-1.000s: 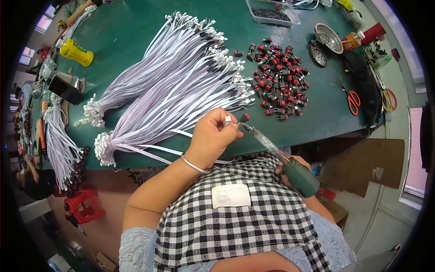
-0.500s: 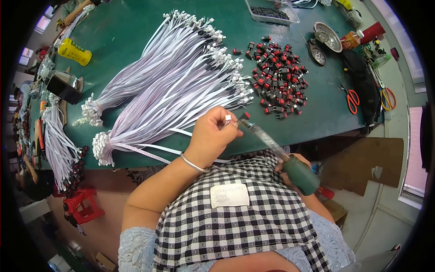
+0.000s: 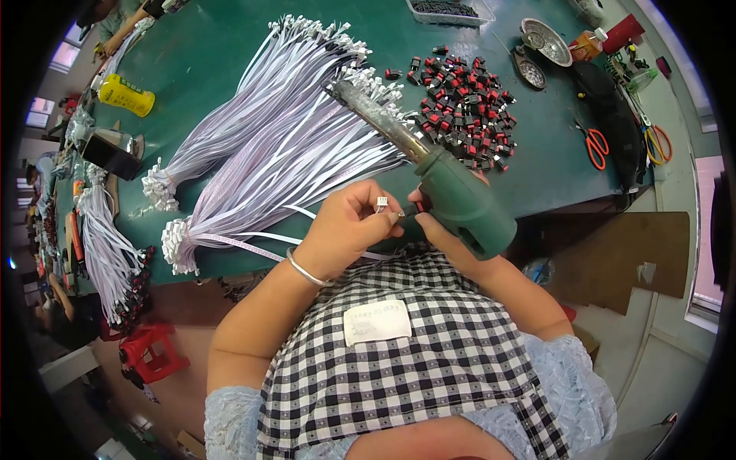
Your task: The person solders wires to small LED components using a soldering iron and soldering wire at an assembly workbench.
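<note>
My left hand (image 3: 345, 228) pinches the end of a white ribbon cable, with a small white connector (image 3: 382, 202) standing up by the fingertips. My right hand (image 3: 452, 241) keeps a soldering iron (image 3: 468, 201) with a green handle between its fingers; the iron's metal barrel points up and left over the cable bundles. Thumb and finger of that same hand also grip a small black and red switch (image 3: 418, 207), close to the left fingertips. Whether switch and cable are joined is too small to tell.
Two bundles of white ribbon cables (image 3: 253, 165) lie on the green table (image 3: 199, 46). A heap of black and red switches (image 3: 468, 107) is beyond my right hand. Orange-handled scissors (image 3: 596, 148), a metal dish (image 3: 546, 41), a plastic box (image 3: 452, 14) and a yellow bottle (image 3: 126, 95) stand around.
The soldering iron has swung up and left, its tip moving away from the switch. My right hand has come up beside the left, and its fingertips now grip the switch.
</note>
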Motion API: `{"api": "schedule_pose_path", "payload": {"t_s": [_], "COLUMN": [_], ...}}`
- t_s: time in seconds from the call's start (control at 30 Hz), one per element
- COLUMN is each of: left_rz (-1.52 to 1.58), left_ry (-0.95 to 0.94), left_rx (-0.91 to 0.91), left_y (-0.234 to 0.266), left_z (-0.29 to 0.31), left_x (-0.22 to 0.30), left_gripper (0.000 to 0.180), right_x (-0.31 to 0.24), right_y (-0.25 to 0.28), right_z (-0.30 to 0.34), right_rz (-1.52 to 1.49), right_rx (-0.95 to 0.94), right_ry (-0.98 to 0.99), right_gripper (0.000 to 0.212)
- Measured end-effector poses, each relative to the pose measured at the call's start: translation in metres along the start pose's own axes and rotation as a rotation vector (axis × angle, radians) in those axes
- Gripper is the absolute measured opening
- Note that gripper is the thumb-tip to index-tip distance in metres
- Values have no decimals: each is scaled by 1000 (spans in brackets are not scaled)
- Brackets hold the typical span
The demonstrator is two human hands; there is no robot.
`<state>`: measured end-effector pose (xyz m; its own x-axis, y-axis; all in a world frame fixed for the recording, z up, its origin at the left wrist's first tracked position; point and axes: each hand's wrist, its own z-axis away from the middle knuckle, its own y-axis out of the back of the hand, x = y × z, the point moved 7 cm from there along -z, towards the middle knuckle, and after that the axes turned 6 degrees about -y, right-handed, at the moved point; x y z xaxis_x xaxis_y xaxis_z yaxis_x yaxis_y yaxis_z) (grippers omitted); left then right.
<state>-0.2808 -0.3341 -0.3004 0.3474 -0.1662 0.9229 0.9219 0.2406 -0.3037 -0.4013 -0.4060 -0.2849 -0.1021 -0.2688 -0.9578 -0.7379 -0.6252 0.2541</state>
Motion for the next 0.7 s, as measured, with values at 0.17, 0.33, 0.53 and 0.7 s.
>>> {"api": "schedule_pose_path", "payload": {"t_s": [0.17,0.33,0.53,0.7], "left_rz": [-287,-244,-100,-69], "left_ry": [-88,-8,21,32], "left_rx": [-42,-30,-57,-38], "left_y": [2,9,9,10], "left_z": [8,5,3,2], "left_x": [10,1,-2,-6], "left_gripper": [17,19,15,15], "right_x": [18,28,17,3], "right_y": [6,3,-3,-3], "right_z": [9,18,14,11], "right_rz": [-63,-254,16,60], "right_rx": [54,48,19,36], "right_ry": [-173,-276,-80,9], "right_gripper": [25,26,25,24]}}
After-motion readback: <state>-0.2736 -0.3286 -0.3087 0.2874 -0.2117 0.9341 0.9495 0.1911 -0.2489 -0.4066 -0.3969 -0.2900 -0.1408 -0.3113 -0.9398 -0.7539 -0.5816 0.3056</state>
